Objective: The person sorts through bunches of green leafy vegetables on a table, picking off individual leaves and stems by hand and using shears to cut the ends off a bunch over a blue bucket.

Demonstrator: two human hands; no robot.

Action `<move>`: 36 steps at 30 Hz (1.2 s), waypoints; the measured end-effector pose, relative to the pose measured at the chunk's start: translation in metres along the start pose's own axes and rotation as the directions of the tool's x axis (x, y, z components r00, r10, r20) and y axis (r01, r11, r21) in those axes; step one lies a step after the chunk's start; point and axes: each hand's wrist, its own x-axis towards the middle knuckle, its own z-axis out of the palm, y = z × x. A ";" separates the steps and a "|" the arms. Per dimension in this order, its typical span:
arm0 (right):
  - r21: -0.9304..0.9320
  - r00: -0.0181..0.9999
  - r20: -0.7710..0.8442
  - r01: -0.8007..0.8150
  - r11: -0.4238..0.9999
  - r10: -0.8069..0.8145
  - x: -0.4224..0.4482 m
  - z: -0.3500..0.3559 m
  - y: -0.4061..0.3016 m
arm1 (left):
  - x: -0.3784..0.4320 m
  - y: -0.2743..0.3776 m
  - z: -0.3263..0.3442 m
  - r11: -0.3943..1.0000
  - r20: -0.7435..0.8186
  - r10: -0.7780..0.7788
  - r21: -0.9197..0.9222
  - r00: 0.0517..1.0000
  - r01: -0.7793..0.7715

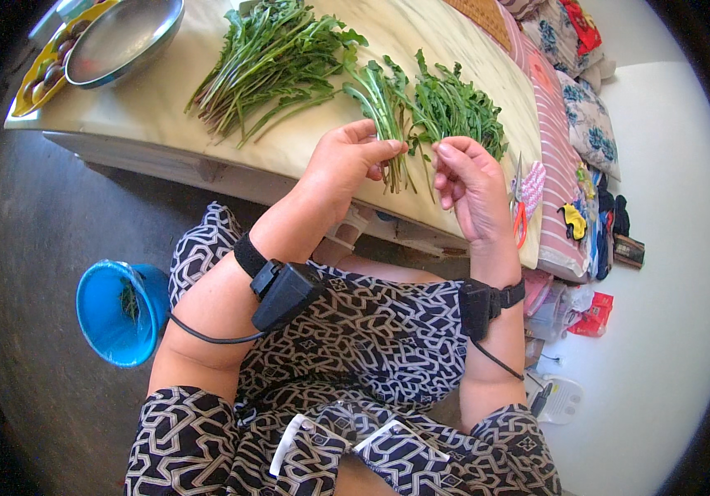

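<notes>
My left hand (355, 152) grips a small bunch of leafy greens (386, 99), its cut stems pointing down over the table's near edge. Thumb and forefinger of my right hand (463, 177) come together just right of that bunch, beside a thin stem. Whether they pinch the stem is too small to tell. Behind my right hand lies a pile of trimmed-looking greens (460, 105). Farther left, a larger heap of long-stemmed greens (274, 68) rests on the marble-patterned table (163, 130).
Scissors with orange handles (519, 223) lie near the table's right end beside a pink patterned cloth (533, 186). A metal bowl (125, 43) overlaps a yellow tray (20, 102) of round produce at far left. On the floor stands a lined blue bucket (94, 316) holding green scraps.
</notes>
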 end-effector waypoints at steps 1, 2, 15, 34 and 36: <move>-0.014 1.000 0.018 0.004 1.000 -0.004 0.001 0.004 0.001 | -0.001 0.000 -0.001 1.000 -0.002 0.000 0.001 1.000 0.000; -0.031 1.000 0.027 0.015 0.999 -0.015 0.004 0.006 0.005 | -0.002 0.001 -0.001 1.000 0.002 0.001 0.014 1.000 -0.001; -0.186 0.994 0.059 0.105 0.977 -0.096 0.008 0.021 0.017 | -0.004 0.002 0.002 0.999 -0.002 -0.007 -0.037 1.000 0.007; -0.016 0.999 0.033 0.018 1.000 -0.017 0.003 0.031 0.014 | -0.003 0.003 -0.004 0.997 0.108 -0.001 -0.072 0.994 0.009; 0.019 1.000 0.030 -0.004 1.000 0.004 0.003 0.030 0.012 | -0.004 0.005 -0.003 0.996 0.099 -0.021 -0.084 0.995 0.029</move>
